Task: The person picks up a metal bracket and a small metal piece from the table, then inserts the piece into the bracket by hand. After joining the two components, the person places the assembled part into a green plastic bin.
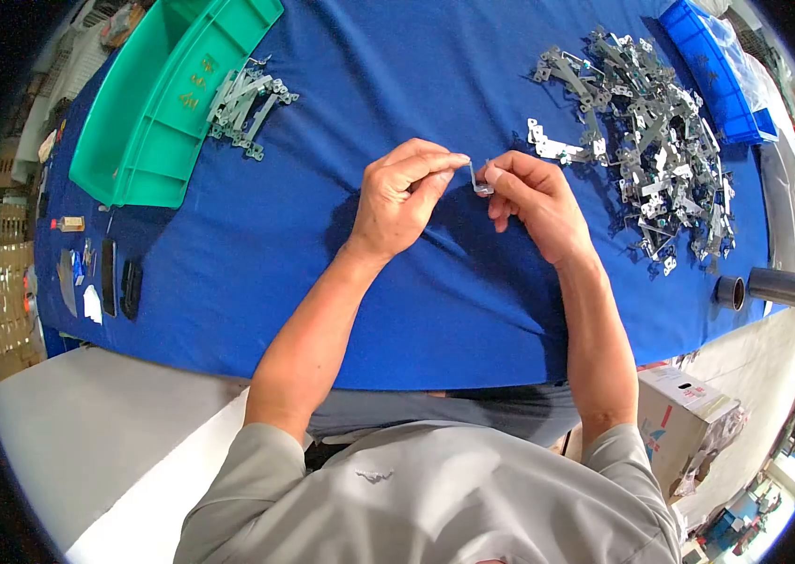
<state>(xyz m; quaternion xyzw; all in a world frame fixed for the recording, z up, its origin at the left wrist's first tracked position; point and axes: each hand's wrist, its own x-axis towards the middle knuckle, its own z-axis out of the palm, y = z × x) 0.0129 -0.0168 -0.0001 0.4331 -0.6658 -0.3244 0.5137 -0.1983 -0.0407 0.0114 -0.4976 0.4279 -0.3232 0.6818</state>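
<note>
Over the middle of the blue cloth, a small metal bracket [475, 179] is held up between my two hands. The fingertips of my left hand [397, 195] pinch its upper end. My right hand [537, 199] is closed on its lower end, thumb against fingers, hiding part of it. To the right lies a large heap of similar metal brackets [651, 132], with one bracket [555, 148] at its left edge, nearest my right hand. A smaller pile of brackets [249, 105] rests at the upper left.
A green bin [148, 169] stands at the left beside the small pile. At the upper right is a blue crate [712, 70]. Dark cylinders [778, 286] lie at the right edge, and black tool-like items [131, 289] at the left. A cardboard box [684, 404] is below the table.
</note>
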